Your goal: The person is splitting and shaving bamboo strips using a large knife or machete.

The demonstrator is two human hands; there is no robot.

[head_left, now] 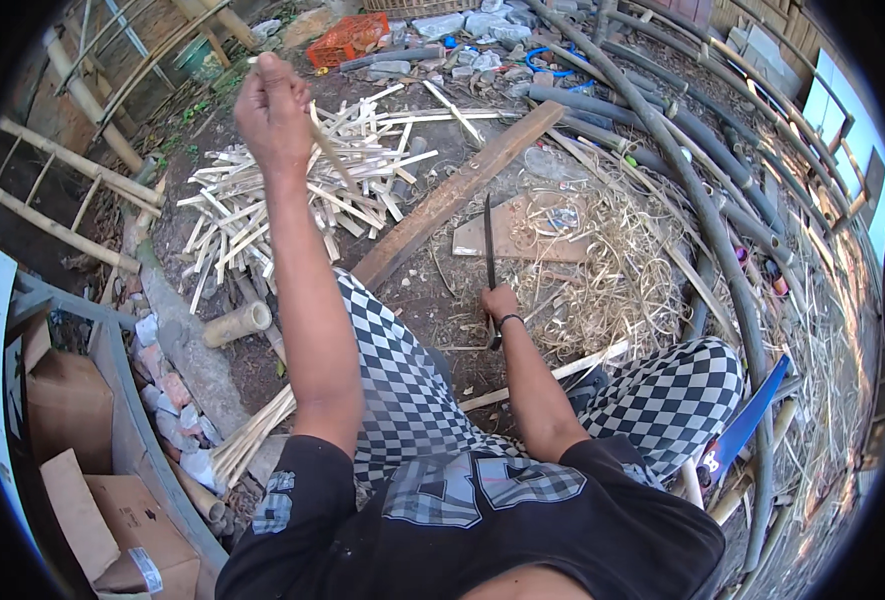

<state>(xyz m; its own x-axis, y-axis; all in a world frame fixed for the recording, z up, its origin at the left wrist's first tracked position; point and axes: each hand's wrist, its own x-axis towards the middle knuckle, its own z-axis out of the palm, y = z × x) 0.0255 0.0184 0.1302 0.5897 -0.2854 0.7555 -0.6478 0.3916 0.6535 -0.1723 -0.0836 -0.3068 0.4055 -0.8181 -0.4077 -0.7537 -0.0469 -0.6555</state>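
The left grip (273, 105) clasps a bamboo strip (335, 157) slanting toward five o'clock; the right grip (500, 302) clasps a machete (490, 245) pointing toward twelve.

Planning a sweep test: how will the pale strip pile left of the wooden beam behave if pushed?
The pile of pale strips will probably spread rather than move as one, since pieces lie crisscrossed with no visible tie. Each looks thin, so likely light. They seem fairly stiff: most lie straight, unlike the curled shavings.
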